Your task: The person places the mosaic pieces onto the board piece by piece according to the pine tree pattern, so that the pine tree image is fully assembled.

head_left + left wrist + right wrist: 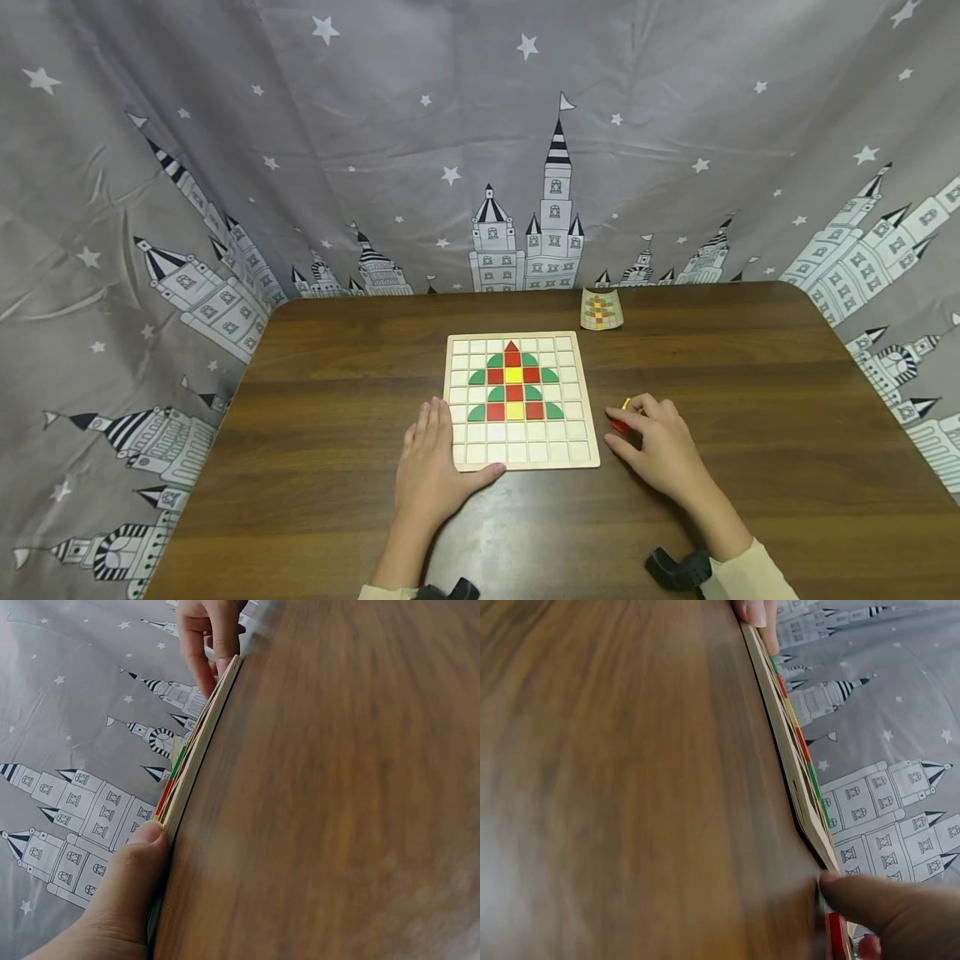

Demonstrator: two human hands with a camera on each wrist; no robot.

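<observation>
A square pale wooden grid board [480,450] lies flat on the table. Its cells hold a tree-like pattern of green rounded pieces [550,376], red squares [496,412], yellow squares [515,410] and a red triangle [512,347]. My left hand [431,467] rests at the board's near left corner, fingers straight along the left side and thumb on the front edge. To the right of the board, my right hand [663,446] pinches a red piece [618,426] between thumb and fingers. A bit of yellow piece [626,403] shows beside its fingertips, mostly hidden.
A small curled card [602,309] with a similar tree picture lies behind the board, to its right. The brown wooden table [337,383] ends at a grey curtain [390,125] printed with castles and stars. Dark straps [678,571] sit at both wrists.
</observation>
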